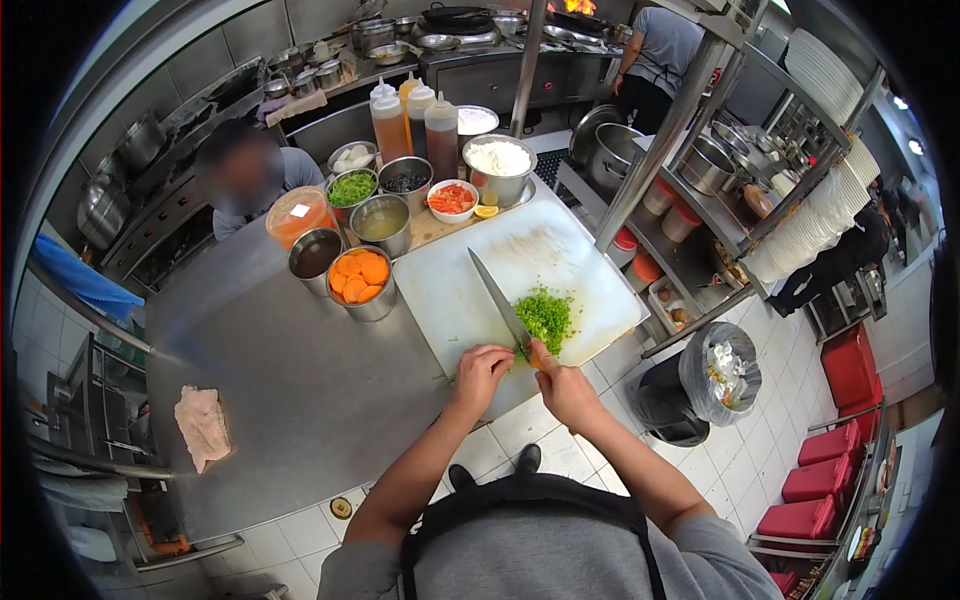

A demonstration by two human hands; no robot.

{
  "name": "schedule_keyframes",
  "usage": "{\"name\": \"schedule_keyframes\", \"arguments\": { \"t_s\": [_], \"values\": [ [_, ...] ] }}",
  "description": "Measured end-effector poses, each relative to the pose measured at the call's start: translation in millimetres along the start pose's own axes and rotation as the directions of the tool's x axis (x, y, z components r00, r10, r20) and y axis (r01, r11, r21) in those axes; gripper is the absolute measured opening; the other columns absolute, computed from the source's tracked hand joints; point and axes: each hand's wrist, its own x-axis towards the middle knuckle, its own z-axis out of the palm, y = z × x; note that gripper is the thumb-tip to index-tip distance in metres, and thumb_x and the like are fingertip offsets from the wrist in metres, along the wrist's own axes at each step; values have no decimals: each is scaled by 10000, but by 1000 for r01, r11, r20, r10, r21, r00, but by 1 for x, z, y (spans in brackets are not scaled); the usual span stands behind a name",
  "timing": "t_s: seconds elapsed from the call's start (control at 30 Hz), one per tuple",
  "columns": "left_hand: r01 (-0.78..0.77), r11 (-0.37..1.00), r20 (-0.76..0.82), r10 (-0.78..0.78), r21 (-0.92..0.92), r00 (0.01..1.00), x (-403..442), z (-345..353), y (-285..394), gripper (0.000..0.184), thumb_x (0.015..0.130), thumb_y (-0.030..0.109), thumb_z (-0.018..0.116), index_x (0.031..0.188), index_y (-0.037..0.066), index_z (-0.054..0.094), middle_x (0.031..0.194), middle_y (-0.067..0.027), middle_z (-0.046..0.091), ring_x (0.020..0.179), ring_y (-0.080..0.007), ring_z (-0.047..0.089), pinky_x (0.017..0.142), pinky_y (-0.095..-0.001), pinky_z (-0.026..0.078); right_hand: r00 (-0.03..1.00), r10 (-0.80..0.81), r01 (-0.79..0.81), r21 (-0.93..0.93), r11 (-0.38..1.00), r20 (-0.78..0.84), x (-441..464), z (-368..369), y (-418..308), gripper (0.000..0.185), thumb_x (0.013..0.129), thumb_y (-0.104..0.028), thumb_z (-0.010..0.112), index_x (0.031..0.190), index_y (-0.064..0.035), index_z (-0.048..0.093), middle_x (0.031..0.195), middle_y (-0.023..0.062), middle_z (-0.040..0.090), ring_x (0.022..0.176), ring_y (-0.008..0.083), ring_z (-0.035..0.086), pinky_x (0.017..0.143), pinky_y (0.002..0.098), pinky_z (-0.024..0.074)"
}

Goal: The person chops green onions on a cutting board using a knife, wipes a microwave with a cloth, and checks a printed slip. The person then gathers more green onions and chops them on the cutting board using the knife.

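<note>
My right hand (pixel 568 392) is closed round the orange handle of a kitchen knife (pixel 492 290), whose long blade points away over the white cutting board (pixel 440 275). Just left of the blade, my left hand (pixel 481 378) rests at the board's near edge with fingers curled. Under its fingertips are green onions, mostly hidden by the hand and knife. A heap of finely chopped green onions (pixel 547 318) lies to the right of the blade, with loose bits scattered around it.
Beyond the board stand sliced carrots (pixel 358 278), a bowl of red pieces (pixel 453 202), flour (pixel 500 157) and squeeze bottles (pixel 441 140). A folded cloth (pixel 202 428) lies on the steel table (pixel 290 400). A lined bin (pixel 720 375) stands right. Other people work nearby.
</note>
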Motion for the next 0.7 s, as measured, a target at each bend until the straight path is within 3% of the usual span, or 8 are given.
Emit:
{"name": "schedule_keyframes", "arguments": {
  "t_s": [0.07, 0.17, 0.27, 0.43, 0.7],
  "values": [
    [21, 999, 11, -20, -33, 1000, 3, 0, -1, 105, 722, 24, 744, 818, 13, 703, 875, -85, 704, 823, -264, 662, 752, -358, 519, 996, -75, 77, 41, 996, -37, 0, -7, -2, 560, 899, -140, 534, 1439, -133, 384, 757, 279, 640, 703, 449, 635, 689, 534, 515],
    [9, 1000, 11, -9, -10, 1000, 5, -2, 0, 104, 709, 37, 756, 796, 23, 701, 858, -81, 699, 820, -264, 648, 745, -365, 510, 998, -12, 9, -41, 999, -61, -7, 21, 2, 560, 901, -142, 532, 1440, -130, 381, 751, 274, 642, 700, 448, 635, 678, 536, 514],
    [-36, 994, -22, 38, 98, 999, -1, -6, 6, 106, 698, 57, 767, 779, 37, 701, 832, -76, 689, 816, -267, 630, 739, -372, 499, 996, 84, -85, 19, 996, 33, -3, 6, -7, 556, 904, -148, 531, 1440, -129, 383, 760, 275, 644, 706, 448, 639, 686, 537, 514],
    [9, 992, -57, -2, 128, 998, -1, -3, 8, 118, 700, 83, 769, 778, 31, 697, 812, -74, 674, 816, -276, 620, 743, -379, 493, 1000, 21, -21, -27, 999, 12, -7, 11, -5, 572, 913, -162, 525, 1457, -140, 351, 782, 265, 654, 727, 444, 643, 690, 532, 516],
    [-127, 987, 4, 127, 97, 992, -7, -6, 3, 107, 754, 74, 718, 846, 19, 703, 905, -91, 670, 853, -292, 621, 774, -389, 494, 997, 57, -55, -45, 997, 49, -11, -2, -18, 580, 917, -158, 514, 1469, -160, 335, 818, 278, 653, 762, 449, 646, 715, 530, 519]
  ]
}}
